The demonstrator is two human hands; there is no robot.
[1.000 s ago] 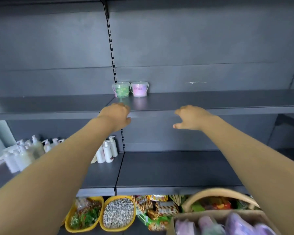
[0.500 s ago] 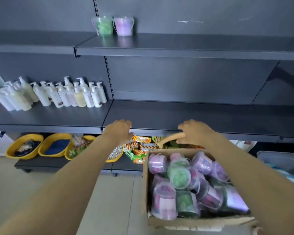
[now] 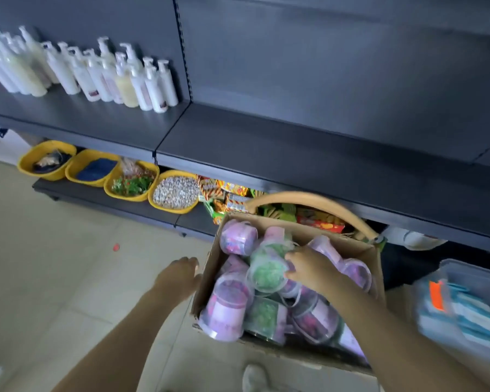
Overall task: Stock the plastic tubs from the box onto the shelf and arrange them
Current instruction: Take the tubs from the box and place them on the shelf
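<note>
An open cardboard box (image 3: 297, 230) sits on the floor below the shelves, filled with several clear lidded tubs of purple and green contents. My right hand (image 3: 309, 267) reaches into the box and grips a green tub (image 3: 266, 271) lying on top of the pile. A purple tub (image 3: 238, 239) lies at the box's back left, another purple tub (image 3: 225, 306) at its front left. My left hand (image 3: 178, 275) hovers just outside the box's left wall, fingers relaxed and holding nothing. The dark middle shelf (image 3: 294, 148) above the box is bare.
White pump bottles (image 3: 125, 77) stand on the shelf's left section. Yellow bowls (image 3: 173, 190) and snack packs (image 3: 224, 193) line the bottom shelf. A basket handle (image 3: 309, 198) arches behind the box. A clear plastic bin (image 3: 464, 301) stands to the right.
My view has tipped down from the upper shelf to the box. Both hands dropped from the shelf edge; the right went into the box onto the green tub, the left beside the box.
</note>
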